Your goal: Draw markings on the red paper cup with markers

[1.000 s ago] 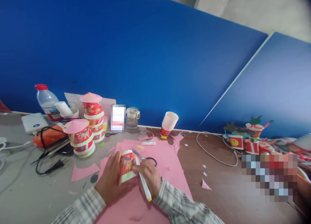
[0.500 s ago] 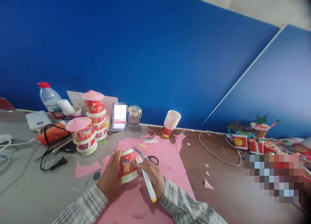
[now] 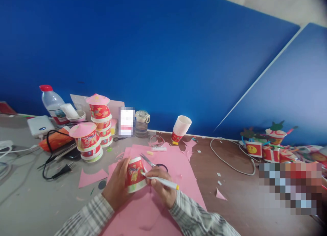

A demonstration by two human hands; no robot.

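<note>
My left hand [image 3: 116, 188] is wrapped round a red patterned paper cup [image 3: 135, 174] that stands mouth down on a pink paper sheet [image 3: 153, 208]. My right hand [image 3: 163, 186] pinches a white marker [image 3: 160, 181] with a yellow end. Its tip touches the cup's right side and its barrel lies nearly level, pointing right. Scissors [image 3: 153, 163] with black handles lie on the pink sheet just behind my hands.
Two stacks of red cups with pink cone tops [image 3: 88, 142] stand at the left, near a water bottle [image 3: 52, 103], a power bank [image 3: 41, 126] and black cables [image 3: 55, 161]. A white cup stack [image 3: 180, 128], a glue stick [image 3: 158, 148], a white cable [image 3: 230, 161] and craft pieces [image 3: 268, 147] lie further back.
My right hand has swung the marker from pointing down toward me to lying nearly level, its tip still at the cup. The left hand keeps its hold.
</note>
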